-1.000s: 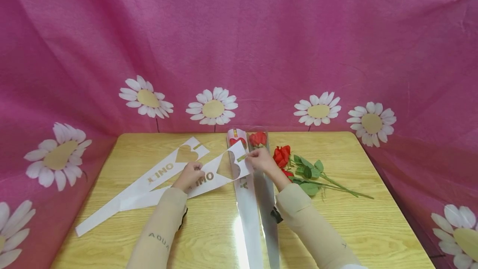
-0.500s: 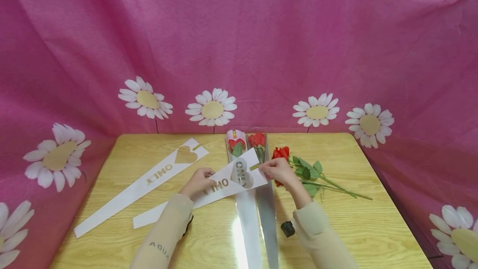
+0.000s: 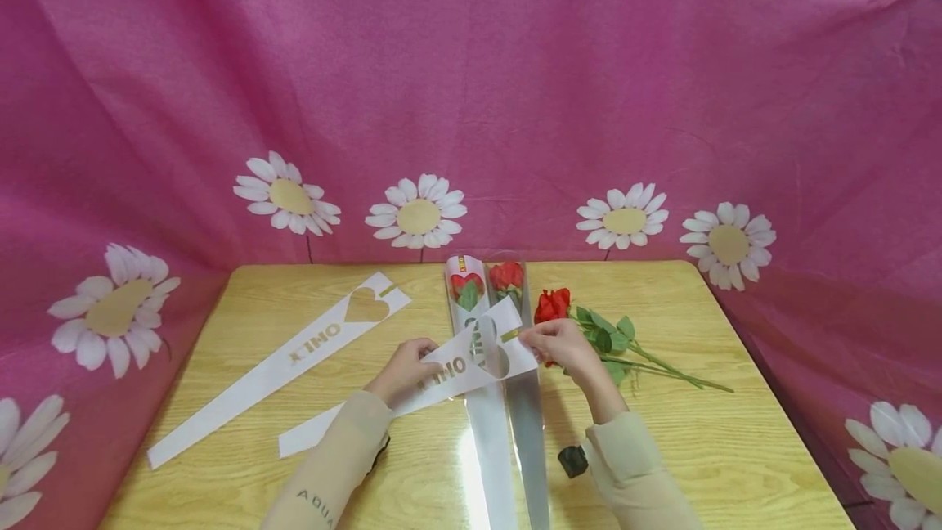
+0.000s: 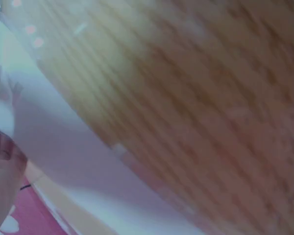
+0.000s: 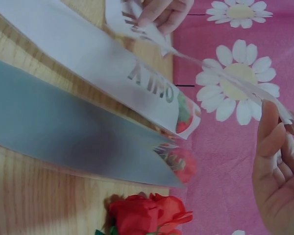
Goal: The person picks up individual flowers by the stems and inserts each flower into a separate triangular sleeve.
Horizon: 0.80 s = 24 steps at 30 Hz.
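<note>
A white tapered card with gold lettering and a heart-shaped cut-out is held slanting above the table. My left hand grips it beside the lettering, and my right hand pinches the corner of its wide end. Seen edge-on in the right wrist view, the card stretches between the left hand and the right hand. Under its wide end lie two long sleeves: a white one showing a red rose, and a grey one with another rose. The left wrist view is blurred.
On the left of the wooden table lies a second white tapered card. Loose red roses with green leaves lie right of the sleeves. A pink cloth with daisies hangs behind the table.
Both hands have carried the card to the right and slightly nearer, off the second card. Its heart cut-out now lies over the two sleeves; the roses and sleeves have not moved.
</note>
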{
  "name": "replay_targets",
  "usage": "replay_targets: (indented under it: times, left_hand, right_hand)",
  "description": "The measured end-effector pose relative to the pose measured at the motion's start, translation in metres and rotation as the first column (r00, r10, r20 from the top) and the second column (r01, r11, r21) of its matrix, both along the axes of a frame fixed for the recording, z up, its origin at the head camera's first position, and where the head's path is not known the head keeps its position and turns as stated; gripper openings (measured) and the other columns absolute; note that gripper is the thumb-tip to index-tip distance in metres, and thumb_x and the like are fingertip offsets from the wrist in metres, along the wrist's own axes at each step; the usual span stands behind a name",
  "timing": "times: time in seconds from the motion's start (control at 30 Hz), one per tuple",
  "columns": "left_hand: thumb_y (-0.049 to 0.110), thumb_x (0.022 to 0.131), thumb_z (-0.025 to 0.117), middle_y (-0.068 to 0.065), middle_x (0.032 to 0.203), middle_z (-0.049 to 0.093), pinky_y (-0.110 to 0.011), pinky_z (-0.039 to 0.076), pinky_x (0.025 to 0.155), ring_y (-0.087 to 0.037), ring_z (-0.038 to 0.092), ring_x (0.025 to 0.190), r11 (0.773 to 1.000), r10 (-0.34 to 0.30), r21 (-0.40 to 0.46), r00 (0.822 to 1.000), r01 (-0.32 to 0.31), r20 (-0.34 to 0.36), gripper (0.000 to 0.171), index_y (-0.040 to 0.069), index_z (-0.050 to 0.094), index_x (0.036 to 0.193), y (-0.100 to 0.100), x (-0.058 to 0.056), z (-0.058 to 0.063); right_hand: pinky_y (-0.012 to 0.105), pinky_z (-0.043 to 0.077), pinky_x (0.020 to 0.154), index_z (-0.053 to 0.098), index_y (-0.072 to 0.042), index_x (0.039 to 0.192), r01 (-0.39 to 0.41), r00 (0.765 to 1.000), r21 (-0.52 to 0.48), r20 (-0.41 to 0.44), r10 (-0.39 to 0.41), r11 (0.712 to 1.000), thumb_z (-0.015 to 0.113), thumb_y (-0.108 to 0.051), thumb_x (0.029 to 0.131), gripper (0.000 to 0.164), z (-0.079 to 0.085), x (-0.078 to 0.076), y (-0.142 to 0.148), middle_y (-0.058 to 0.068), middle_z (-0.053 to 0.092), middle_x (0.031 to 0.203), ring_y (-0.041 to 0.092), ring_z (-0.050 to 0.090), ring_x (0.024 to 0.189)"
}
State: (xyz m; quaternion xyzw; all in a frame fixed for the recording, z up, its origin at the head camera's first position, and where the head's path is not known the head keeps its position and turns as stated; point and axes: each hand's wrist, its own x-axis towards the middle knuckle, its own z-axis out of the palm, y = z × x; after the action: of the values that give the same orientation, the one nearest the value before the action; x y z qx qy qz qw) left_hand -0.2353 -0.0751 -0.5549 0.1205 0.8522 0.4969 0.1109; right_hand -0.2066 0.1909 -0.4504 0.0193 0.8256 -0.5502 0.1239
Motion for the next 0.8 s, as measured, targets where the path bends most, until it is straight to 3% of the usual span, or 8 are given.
replay_targets:
  times: [0.1,0.17,0.23,0.33,0.47,0.57,0.67,0.8]
  left_hand:
    - [0.0,0.076,0.062,-0.012,0.095,0.059,-0.036,0.047,0.078,-0.023,0.054,0.087,0.999,0.034,-0.025,0.999,-0.034,-0.031,0.032,-0.006,0.057,0.107,0.004,0.002,0.008]
    - [-0.001,0.076,0.06,-0.015,0.1,0.058,-0.041,0.045,0.084,-0.028,0.054,0.093,0.998,0.063,-0.021,0.994,-0.065,-0.093,0.034,-0.008,0.056,0.109,0.009,0.002,0.016]
    - [-0.003,0.078,0.059,-0.017,0.099,0.058,-0.041,0.046,0.084,-0.03,0.054,0.093,0.996,0.088,0.002,0.982,-0.089,-0.167,0.03,-0.009,0.056,0.107,0.017,0.004,0.026]
    - [-0.002,0.08,0.059,-0.015,0.088,0.061,-0.033,0.049,0.075,-0.025,0.057,0.083,0.995,0.089,0.053,0.969,-0.079,-0.23,0.019,-0.008,0.06,0.098,0.032,0.008,0.042]
    - [0.003,0.085,0.058,-0.015,0.08,0.064,-0.023,0.049,0.064,-0.022,0.061,0.073,0.987,0.027,0.163,0.986,0.001,-0.166,0.015,-0.007,0.061,0.096,0.051,0.02,0.06]
    - [0.009,0.09,0.055,-0.023,0.083,0.063,-0.028,0.053,0.063,-0.032,0.064,0.073,0.956,-0.013,0.29,0.996,0.039,-0.089,0.023,-0.011,0.059,0.101,0.062,0.029,0.069]
    - [0.016,0.091,0.055,-0.025,0.083,0.063,-0.034,0.055,0.064,-0.037,0.064,0.073,0.931,0.009,0.364,0.999,0.004,-0.034,0.031,-0.012,0.057,0.104,0.068,0.035,0.075]
    - [0.024,0.089,0.058,-0.017,0.077,0.064,-0.036,0.055,0.06,-0.028,0.065,0.062,0.933,0.096,0.347,0.995,-0.098,0.022,0.033,-0.007,0.058,0.099,0.073,0.04,0.079]
  right_hand:
    - [0.025,0.046,0.054,0.068,0.007,0.091,0.01,1.0,-0.001,-0.017,-0.01,1.0,0.065,-0.012,0.082,0.021,0.005,0.002,-0.001,-0.001,0.058,0.064,0.012,0.052,0.06]
    - [0.025,0.045,0.052,0.068,0.006,0.089,0.016,0.999,0.007,-0.034,-0.016,1.0,0.066,-0.012,0.081,0.02,0.008,0.003,-0.002,-0.001,0.057,0.062,0.013,0.051,0.058]
    - [0.024,0.043,0.049,0.069,0.006,0.086,0.016,0.998,0.021,-0.059,-0.015,1.0,0.067,-0.011,0.079,0.019,0.01,0.004,-0.005,-0.001,0.057,0.061,0.012,0.049,0.054]
    - [0.024,0.043,0.047,0.069,0.007,0.083,0.011,0.995,0.039,-0.1,-0.007,0.999,0.068,-0.009,0.078,0.016,0.011,0.006,-0.011,0.0,0.059,0.059,0.011,0.048,0.05]
    - [0.025,0.044,0.046,0.07,0.006,0.079,0.002,0.988,0.08,-0.152,0.011,0.997,0.069,-0.006,0.076,0.012,0.01,0.008,-0.022,0.003,0.063,0.06,0.012,0.05,0.048]
    - [0.025,0.043,0.044,0.071,0.003,0.076,-0.001,0.984,0.13,-0.179,0.024,0.991,0.07,-0.007,0.075,0.01,0.008,0.01,-0.03,0.004,0.062,0.057,0.012,0.05,0.046]
    - [0.024,0.042,0.043,0.07,0.001,0.072,0.001,0.981,0.162,-0.192,0.031,0.987,0.07,-0.008,0.075,0.01,0.006,0.013,-0.036,0.003,0.06,0.055,0.011,0.048,0.044]
    - [0.023,0.041,0.043,0.069,0.0,0.068,-0.004,0.977,0.17,-0.21,0.04,0.985,0.071,-0.009,0.074,0.01,0.001,0.015,-0.043,0.002,0.059,0.053,0.01,0.047,0.044]
